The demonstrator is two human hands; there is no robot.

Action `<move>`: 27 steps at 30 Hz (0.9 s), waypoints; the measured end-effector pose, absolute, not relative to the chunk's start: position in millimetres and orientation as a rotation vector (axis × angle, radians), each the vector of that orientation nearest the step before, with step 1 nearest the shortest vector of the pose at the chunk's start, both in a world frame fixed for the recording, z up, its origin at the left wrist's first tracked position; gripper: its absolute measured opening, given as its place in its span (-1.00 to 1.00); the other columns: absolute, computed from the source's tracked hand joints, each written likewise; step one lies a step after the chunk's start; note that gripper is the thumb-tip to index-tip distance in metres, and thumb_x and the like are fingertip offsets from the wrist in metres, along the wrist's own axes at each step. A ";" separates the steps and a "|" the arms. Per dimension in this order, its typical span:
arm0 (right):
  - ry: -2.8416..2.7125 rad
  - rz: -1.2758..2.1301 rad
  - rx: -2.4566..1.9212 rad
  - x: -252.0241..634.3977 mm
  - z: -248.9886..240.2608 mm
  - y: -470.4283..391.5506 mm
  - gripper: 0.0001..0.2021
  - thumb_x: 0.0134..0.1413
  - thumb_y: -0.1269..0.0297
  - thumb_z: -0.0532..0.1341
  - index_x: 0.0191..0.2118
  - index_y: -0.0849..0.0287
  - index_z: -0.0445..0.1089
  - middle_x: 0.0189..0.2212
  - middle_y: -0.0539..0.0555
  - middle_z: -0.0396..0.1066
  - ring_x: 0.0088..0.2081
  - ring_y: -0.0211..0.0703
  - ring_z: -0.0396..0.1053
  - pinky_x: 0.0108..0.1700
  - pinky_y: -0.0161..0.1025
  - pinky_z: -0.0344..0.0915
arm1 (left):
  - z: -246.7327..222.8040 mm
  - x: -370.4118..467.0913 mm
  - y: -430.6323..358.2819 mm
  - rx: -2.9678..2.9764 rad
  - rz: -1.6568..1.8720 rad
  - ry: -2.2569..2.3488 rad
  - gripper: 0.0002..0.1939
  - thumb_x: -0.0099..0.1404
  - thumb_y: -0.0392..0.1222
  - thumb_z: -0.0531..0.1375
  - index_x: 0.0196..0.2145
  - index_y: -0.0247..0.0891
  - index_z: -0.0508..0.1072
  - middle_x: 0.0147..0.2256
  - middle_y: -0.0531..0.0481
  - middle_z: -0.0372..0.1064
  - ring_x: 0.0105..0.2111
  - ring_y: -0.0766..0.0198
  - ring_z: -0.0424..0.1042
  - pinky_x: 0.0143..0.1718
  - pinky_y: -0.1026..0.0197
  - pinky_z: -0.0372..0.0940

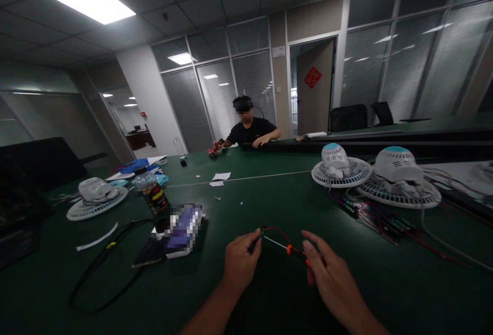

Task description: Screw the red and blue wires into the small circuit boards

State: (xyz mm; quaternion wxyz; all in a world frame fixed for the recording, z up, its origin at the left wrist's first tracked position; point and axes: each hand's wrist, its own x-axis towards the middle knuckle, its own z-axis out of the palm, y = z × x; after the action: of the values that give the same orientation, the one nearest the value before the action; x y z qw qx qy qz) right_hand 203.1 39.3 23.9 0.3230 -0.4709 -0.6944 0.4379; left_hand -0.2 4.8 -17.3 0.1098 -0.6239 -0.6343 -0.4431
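Observation:
Near the front of the green table, my left hand (242, 258) pinches a small green part (262, 231), partly hidden by the fingers. A thin red wire (278, 229) arcs from this part toward my right hand (327, 268). My right hand is curled round the handle end of a screwdriver (289, 250) with a black and orange handle. The screwdriver's shaft points left, and its tip is at the small green part. Some of the handle is hidden behind my right fingers.
White fan housings (398, 170) with wires and circuit boards (389, 221) lie at the right. A bottle (154, 196), a phone (149, 252) and a black cable (82, 281) are at the left. Across the table (254, 206) sits a person (252, 130) beside a red tool (212, 151).

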 end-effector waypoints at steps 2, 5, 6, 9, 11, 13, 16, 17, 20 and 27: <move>-1.809 1.132 -1.202 202.5 24.0 38.7 -0.51 0.12 0.00 -0.09 0.07 0.18 0.12 -0.73 -0.15 0.22 -0.62 -0.18 0.30 -0.55 -0.28 0.14 | -17.1 -0.1 4.7 -1.843 -1.300 -1.863 -0.75 0.16 -0.29 0.14 -0.18 -0.15 0.47 -0.29 0.02 0.51 -0.34 0.26 0.50 -0.26 0.20 0.42; -1.787 1.046 -1.151 201.0 22.1 38.5 -0.50 0.07 0.05 0.01 0.09 0.19 0.04 -0.63 -0.13 0.28 -0.60 -0.20 0.29 -0.50 -0.28 0.17 | -16.6 -0.3 4.3 -1.852 -1.296 -1.868 -0.75 0.16 -0.29 0.14 -0.18 -0.17 0.47 -0.29 0.01 0.51 -0.33 0.27 0.50 -0.26 0.21 0.42; -1.787 1.007 -1.141 200.8 21.3 38.7 -0.49 0.05 0.07 0.04 0.08 0.20 0.03 -0.60 -0.12 0.30 -0.57 -0.20 0.30 -0.46 -0.27 0.19 | -16.5 -0.3 4.1 -1.854 -1.296 -1.869 -0.75 0.17 -0.29 0.13 -0.18 -0.18 0.47 -0.29 0.00 0.51 -0.33 0.27 0.50 -0.25 0.21 0.42; -1.787 0.949 -1.129 201.3 20.5 39.5 -0.48 -0.01 0.09 0.11 0.04 0.23 0.06 -0.50 -0.07 0.36 -0.48 -0.20 0.34 -0.37 -0.27 0.22 | -16.2 -0.1 4.0 -1.860 -1.292 -1.868 -0.76 0.17 -0.29 0.14 -0.18 -0.19 0.47 -0.28 0.00 0.51 -0.33 0.28 0.50 -0.24 0.22 0.41; -1.785 1.016 -1.144 202.1 21.4 40.0 -0.51 0.01 0.05 0.08 0.03 0.22 0.10 -0.50 -0.05 0.38 -0.47 -0.18 0.36 -0.39 -0.27 0.22 | -15.8 0.2 3.9 -1.857 -1.290 -1.863 -0.75 0.17 -0.29 0.13 -0.18 -0.17 0.47 -0.28 0.00 0.51 -0.33 0.27 0.50 -0.25 0.21 0.42; -1.790 1.104 -1.179 202.7 22.8 40.3 -0.54 0.08 0.01 -0.02 0.02 0.19 0.16 -0.62 -0.08 0.35 -0.54 -0.18 0.35 -0.49 -0.28 0.20 | -15.3 0.5 3.7 -1.852 -1.291 -1.857 -0.75 0.16 -0.29 0.13 -0.18 -0.16 0.47 -0.29 0.01 0.51 -0.34 0.26 0.50 -0.26 0.20 0.42; -1.796 1.144 -1.208 202.2 24.2 40.5 -0.52 0.12 -0.01 -0.10 0.03 0.19 0.17 -0.72 -0.13 0.26 -0.63 -0.18 0.31 -0.57 -0.28 0.15 | -14.5 0.8 3.2 -1.846 -1.294 -1.853 -0.75 0.16 -0.28 0.13 -0.20 -0.15 0.48 -0.31 0.01 0.52 -0.35 0.25 0.50 -0.27 0.18 0.43; -1.791 1.125 -1.205 201.8 24.1 40.5 -0.52 0.11 -0.01 -0.08 0.05 0.19 0.14 -0.70 -0.13 0.27 -0.62 -0.18 0.30 -0.56 -0.28 0.15 | -14.4 0.9 3.2 -1.846 -1.296 -1.851 -0.75 0.16 -0.27 0.13 -0.20 -0.15 0.48 -0.31 0.01 0.52 -0.35 0.25 0.50 -0.27 0.18 0.43; -1.772 1.028 -1.182 201.2 22.5 40.8 -0.48 0.03 0.04 0.04 0.07 0.21 0.05 -0.57 -0.10 0.34 -0.54 -0.20 0.32 -0.44 -0.27 0.21 | -14.5 1.2 3.3 -1.852 -1.305 -1.847 -0.75 0.16 -0.27 0.14 -0.19 -0.15 0.48 -0.31 0.01 0.52 -0.36 0.25 0.50 -0.28 0.20 0.43; -1.778 1.115 -1.226 203.5 22.5 42.4 -0.51 0.08 -0.02 -0.04 0.02 0.23 0.17 -0.66 -0.08 0.34 -0.57 -0.17 0.34 -0.52 -0.27 0.19 | -15.1 0.8 3.3 -1.850 -1.336 -1.867 -0.75 0.15 -0.28 0.14 -0.19 -0.15 0.48 -0.30 0.01 0.52 -0.34 0.26 0.50 -0.27 0.20 0.43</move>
State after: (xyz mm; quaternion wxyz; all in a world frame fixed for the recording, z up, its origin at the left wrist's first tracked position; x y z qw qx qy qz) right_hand 203.5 42.4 22.5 0.3481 -0.4728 -0.6859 0.4300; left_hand 0.8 3.3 -15.1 0.0964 -0.6247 -0.6302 -0.4509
